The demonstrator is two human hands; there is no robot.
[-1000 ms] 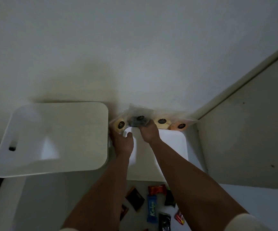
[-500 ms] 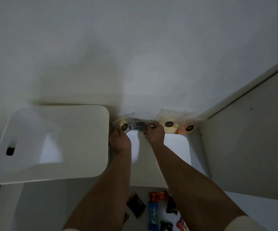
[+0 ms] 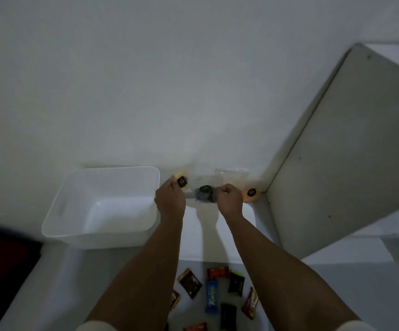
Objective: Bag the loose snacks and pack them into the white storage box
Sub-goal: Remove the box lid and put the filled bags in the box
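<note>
Nearest, loose snacks (image 3: pixel 211 296): scattered on worktop (image 3: pixel 131 278) at 6 o'clock.
White storage box (image 3: pixel 103 206): 9 o'clock, open.
Left hand (image 3: pixel 169 198): fingers pinched on clear bag (image 3: pixel 203 192).
Right hand (image 3: pixel 229 199): fingers clamped on same bag's other end.
Orange packet (image 3: pixel 250 194): beyond, 1 o'clock.

Setting: dim domestic room, likely a home. Evidence: plain white wall (image 3: pixel 193 80) filling upper frame; white storage box (image 3: pixel 103 204) left of centre; wrapped snacks (image 3: pixel 217 297) scattered along bottom edge.
</note>
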